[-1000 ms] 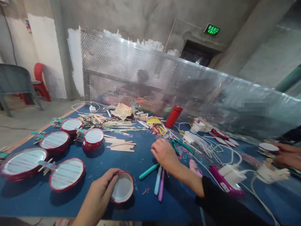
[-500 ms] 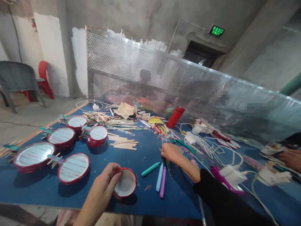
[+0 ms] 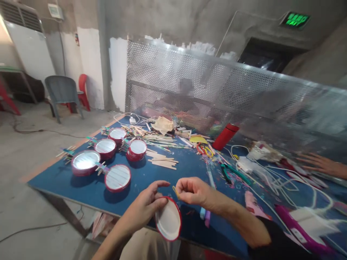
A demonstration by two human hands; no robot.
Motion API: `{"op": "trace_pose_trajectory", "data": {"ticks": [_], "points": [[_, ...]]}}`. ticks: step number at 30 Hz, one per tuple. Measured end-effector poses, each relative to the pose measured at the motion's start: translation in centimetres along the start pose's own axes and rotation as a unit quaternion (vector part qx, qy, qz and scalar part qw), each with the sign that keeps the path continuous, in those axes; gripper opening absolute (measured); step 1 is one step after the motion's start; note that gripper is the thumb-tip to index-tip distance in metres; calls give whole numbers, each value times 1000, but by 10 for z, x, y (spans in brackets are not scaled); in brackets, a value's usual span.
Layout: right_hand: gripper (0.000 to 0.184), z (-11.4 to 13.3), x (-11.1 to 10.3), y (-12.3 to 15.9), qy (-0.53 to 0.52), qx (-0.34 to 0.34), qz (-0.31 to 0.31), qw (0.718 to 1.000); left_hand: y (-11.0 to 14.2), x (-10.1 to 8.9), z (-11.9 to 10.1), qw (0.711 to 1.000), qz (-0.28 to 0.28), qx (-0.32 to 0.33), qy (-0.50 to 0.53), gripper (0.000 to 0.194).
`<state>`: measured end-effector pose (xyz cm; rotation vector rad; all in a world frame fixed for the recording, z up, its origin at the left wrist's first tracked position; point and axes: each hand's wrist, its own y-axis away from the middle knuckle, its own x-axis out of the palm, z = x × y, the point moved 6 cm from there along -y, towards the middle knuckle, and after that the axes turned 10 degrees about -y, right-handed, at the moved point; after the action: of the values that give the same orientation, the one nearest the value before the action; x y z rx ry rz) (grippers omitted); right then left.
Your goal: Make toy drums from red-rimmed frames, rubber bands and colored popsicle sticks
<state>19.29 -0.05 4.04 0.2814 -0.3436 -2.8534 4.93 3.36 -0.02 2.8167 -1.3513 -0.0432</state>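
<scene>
My left hand (image 3: 143, 206) grips the edge of a round red-rimmed lid (image 3: 169, 221), its pale hollow side facing up, tilted at the table's front edge. Its index finger stretches out above the rim. Close by, my right hand (image 3: 193, 191) pinches a small yellow rubber band (image 3: 175, 190) just above the lid, apart from it. A blue marker (image 3: 202, 213) and a purple marker (image 3: 207, 218) lie partly hidden under my right forearm. To the left stand several finished toy banjos, the nearest banjo (image 3: 117, 177) with strings across its white face.
Loose craft sticks (image 3: 163, 161) lie mid-table. Behind are a red bottle (image 3: 225, 136), scissors (image 3: 210, 150) and teal-handled pliers (image 3: 235, 173). White cables and a purple power strip (image 3: 295, 229) fill the right. Another person's hand (image 3: 322, 163) rests far right. A perforated metal screen (image 3: 168, 79) borders the back.
My right hand has come back from the clutter with the yellow band, towards the lid. My left hand has lifted and tilted the lid at the table edge. The view has swung left.
</scene>
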Motion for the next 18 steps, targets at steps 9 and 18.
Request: {"op": "trace_pose_trajectory", "data": {"ticks": [9, 18], "points": [[20, -11, 26, -15, -94, -9, -39, 995, 5, -1, 3, 1000, 3, 5, 27, 33], [22, -2, 26, -15, -153, -48, -150, 976, 5, 3, 1, 999, 32, 4, -5, 27]]}}
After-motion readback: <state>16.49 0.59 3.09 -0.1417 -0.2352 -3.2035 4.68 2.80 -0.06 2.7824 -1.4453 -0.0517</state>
